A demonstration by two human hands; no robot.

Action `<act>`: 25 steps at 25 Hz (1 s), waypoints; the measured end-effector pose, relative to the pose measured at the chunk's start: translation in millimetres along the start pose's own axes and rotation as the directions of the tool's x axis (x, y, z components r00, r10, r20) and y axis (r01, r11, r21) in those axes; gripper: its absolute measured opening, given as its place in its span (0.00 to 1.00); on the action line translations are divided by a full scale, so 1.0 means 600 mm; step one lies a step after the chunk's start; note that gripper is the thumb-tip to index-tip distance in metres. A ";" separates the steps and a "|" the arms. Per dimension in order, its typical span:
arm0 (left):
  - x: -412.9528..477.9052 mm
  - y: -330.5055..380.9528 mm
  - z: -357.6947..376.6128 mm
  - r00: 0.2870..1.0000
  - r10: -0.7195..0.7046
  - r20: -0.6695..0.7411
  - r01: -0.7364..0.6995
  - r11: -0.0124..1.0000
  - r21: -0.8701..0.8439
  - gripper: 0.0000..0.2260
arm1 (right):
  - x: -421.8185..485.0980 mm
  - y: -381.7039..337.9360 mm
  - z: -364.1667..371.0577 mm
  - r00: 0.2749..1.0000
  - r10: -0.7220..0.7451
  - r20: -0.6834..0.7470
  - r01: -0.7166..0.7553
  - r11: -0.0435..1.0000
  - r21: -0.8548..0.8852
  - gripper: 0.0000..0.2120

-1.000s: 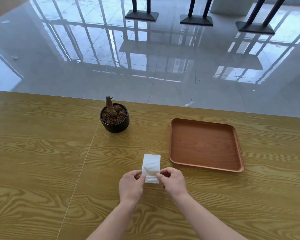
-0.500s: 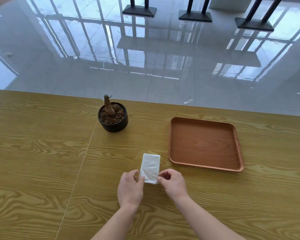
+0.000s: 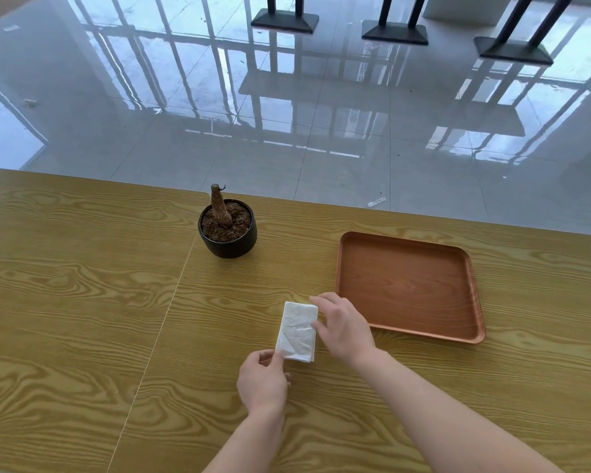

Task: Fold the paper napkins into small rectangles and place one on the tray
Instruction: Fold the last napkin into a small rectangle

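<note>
A white paper napkin (image 3: pixel 297 331), folded into a small upright rectangle, lies on the wooden table (image 3: pixel 82 302). My left hand (image 3: pixel 263 380) pinches its near left corner. My right hand (image 3: pixel 343 327) rests along its right edge, with fingers at the far right corner and the thumb on the paper. A brown wooden tray (image 3: pixel 471 288) lies to the right of the napkin with nothing in it, just beyond my right hand.
A black pot (image 3: pixel 228 238) with soil and a bare stump stands behind and left of the napkin. A seam runs down the table to the left of my hands. Beyond the table's far edge is glossy tiled floor with black stand bases.
The napkin has gone from held upright between both hands to lying flat on the table. My right hand has slid up along its right edge; my left stays at the near corner.
</note>
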State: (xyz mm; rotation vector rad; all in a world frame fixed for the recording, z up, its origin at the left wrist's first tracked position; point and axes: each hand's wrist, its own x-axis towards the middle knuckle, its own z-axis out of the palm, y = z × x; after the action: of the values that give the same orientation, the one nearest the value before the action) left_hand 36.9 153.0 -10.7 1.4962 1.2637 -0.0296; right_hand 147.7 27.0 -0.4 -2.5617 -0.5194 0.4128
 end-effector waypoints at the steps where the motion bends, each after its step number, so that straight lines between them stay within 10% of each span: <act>1: 0.001 0.001 0.002 1.000 -0.007 -0.006 0.007 1.000 -0.010 0.04 | 0.010 -0.001 -0.001 0.998 -0.031 0.047 0.034 0.997 -0.063 0.22; 12: -0.018 0.002 0.018 0.967 -0.215 0.139 0.243 0.940 -0.238 0.04 | 0.056 -0.006 0.005 0.968 0.017 0.249 0.039 0.975 -0.220 0.14; 25: 0.009 0.017 0.010 0.989 -0.146 0.008 0.146 0.989 -0.017 0.07 | -0.011 -0.009 0.037 0.931 0.329 0.158 -0.325 0.944 -0.051 0.13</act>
State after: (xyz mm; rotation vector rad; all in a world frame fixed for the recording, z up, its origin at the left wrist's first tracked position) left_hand 49.6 154.3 -9.1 1.3847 1.3631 -0.1192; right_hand 131.9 37.1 -14.9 -2.6560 -0.1492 0.7435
